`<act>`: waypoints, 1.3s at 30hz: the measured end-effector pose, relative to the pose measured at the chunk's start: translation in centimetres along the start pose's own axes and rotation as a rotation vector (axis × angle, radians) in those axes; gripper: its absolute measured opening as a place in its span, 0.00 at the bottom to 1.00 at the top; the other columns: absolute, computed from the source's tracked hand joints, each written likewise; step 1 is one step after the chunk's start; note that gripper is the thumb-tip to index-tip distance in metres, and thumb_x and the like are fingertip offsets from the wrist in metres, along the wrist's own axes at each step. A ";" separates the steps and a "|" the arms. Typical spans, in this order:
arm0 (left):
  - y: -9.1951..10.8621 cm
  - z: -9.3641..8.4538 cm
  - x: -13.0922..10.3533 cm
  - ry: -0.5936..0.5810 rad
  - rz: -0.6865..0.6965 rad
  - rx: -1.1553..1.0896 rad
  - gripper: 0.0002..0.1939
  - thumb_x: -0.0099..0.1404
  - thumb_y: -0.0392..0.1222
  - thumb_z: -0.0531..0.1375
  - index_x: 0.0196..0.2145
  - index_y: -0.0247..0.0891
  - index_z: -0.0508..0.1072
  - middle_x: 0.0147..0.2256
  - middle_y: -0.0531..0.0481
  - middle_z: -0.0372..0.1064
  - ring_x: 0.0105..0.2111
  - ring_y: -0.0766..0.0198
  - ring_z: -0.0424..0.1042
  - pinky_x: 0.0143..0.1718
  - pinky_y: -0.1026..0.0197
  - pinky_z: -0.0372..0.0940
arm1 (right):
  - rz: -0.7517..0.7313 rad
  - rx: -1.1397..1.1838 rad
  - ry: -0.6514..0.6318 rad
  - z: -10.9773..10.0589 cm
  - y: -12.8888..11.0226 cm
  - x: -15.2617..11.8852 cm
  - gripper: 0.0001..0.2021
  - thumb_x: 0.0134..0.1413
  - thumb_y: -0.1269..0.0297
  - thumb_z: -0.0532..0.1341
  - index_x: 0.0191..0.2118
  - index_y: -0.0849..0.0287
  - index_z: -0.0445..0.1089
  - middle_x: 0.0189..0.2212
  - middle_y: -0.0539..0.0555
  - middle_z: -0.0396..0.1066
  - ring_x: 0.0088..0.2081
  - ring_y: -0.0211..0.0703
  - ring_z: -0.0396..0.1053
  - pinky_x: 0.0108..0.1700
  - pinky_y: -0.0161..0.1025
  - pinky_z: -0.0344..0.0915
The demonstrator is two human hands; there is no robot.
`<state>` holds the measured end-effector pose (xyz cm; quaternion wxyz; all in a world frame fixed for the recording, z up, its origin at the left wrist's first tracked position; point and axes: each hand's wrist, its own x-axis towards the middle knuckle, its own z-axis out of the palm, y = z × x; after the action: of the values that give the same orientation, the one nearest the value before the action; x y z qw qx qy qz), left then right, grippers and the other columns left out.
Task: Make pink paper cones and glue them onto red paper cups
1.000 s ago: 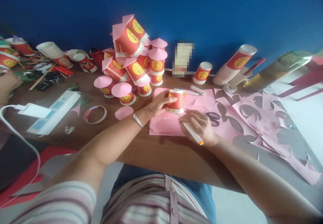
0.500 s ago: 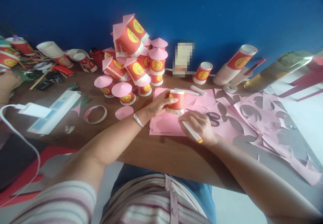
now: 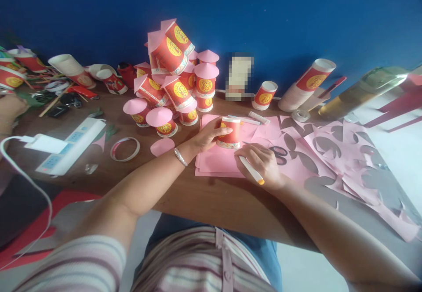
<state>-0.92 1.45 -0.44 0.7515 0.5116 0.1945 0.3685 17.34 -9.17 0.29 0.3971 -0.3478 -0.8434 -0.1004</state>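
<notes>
A red paper cup (image 3: pixel 232 135) with a yellow emblem stands on the stack of pink paper (image 3: pixel 216 164), its narrow white end up. My left hand (image 3: pixel 211 135) grips it from the left, thumb across its front. My right hand (image 3: pixel 262 165) is closed round a white marker (image 3: pixel 249 169) with an orange end, just right of the cup's lower rim. Its tip is hidden by my fingers. Dark-handled scissors (image 3: pixel 279 155) lie beside my right hand. A pink paper disc (image 3: pixel 162 147) rests on the table left of the stack.
Several red cups with pink cone roofs (image 3: pixel 159 117) are piled behind my left arm. A roll of tape (image 3: pixel 125 149) and a power strip (image 3: pixel 70 147) lie left. Cut pink scraps (image 3: pixel 349 164) spread right. A cup stack (image 3: pixel 305 85) and a bottle (image 3: pixel 362 90) stand at the back.
My right hand has shifted very slightly to the right with the marker, away from the cup's lower rim. My left hand and the cup have hardly moved.
</notes>
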 end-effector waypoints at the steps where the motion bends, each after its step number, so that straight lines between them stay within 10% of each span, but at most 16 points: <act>1: 0.0 0.0 0.0 0.000 0.001 0.003 0.21 0.57 0.45 0.70 0.46 0.34 0.77 0.40 0.44 0.75 0.39 0.60 0.72 0.42 0.59 0.67 | 0.007 -0.006 0.000 0.0 0.0 0.0 0.08 0.57 0.78 0.60 0.37 0.56 0.66 0.26 0.50 0.73 0.27 0.41 0.71 0.32 0.37 0.68; 39: -0.1 -0.5 -0.1 0.063 -0.038 -0.109 0.16 0.60 0.43 0.65 0.44 0.33 0.78 0.39 0.43 0.76 0.38 0.59 0.72 0.40 0.56 0.66 | -0.106 0.158 -0.059 0.1 -0.8 0.1 0.07 0.62 0.75 0.59 0.42 0.57 0.68 0.29 0.48 0.74 0.29 0.36 0.72 0.55 0.50 0.75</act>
<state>-1.31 1.68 -0.76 0.7786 0.4543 0.2076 0.3799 16.72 -9.72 0.41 0.3927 -0.2728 -0.8772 -0.0443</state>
